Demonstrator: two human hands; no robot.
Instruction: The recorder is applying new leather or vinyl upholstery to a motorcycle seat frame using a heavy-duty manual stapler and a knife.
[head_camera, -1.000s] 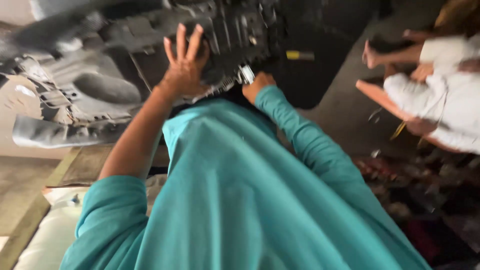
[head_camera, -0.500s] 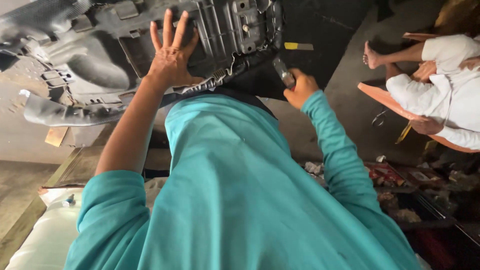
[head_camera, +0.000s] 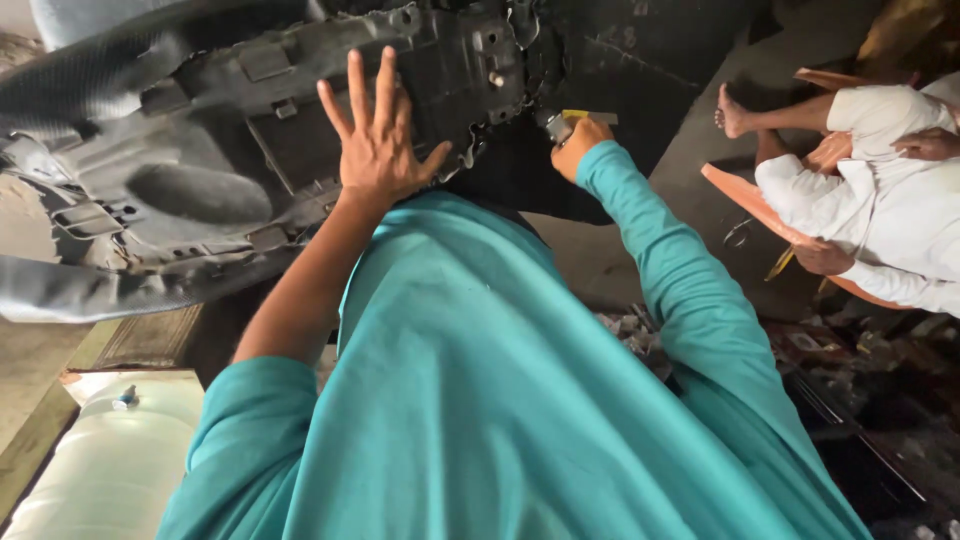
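The left hand (head_camera: 378, 140) lies flat, fingers spread wide apart, pressed against a large dark grey moulded plastic panel (head_camera: 200, 170) with ribs, clips and recesses, which fills the upper left of the frame and is held up at a tilt. The palm rests just left of the panel's ragged right edge, near upper centre. The right hand (head_camera: 577, 143), right of centre in the upper part of the frame, is closed in a fist around a small tool with a grey metal head and a yellow part (head_camera: 562, 121); its tip sits at the panel's right edge, just below a pale round fastener (head_camera: 494, 79). Whether the tip actually touches the panel I cannot tell.

Judging by how things lie, the work on the panel seems to be under way rather than finished: the panel is braced by one hand while the tool is held against its edge, and the fastener near it is in place. How many fixings are already dealt with the view does not show.

A teal long-sleeved garment (head_camera: 500, 400) fills the lower middle. At the right edge another person in white clothes (head_camera: 890, 210) sits on an orange seat (head_camera: 750, 205). A white plastic container (head_camera: 110, 460) lies in the lower left corner.
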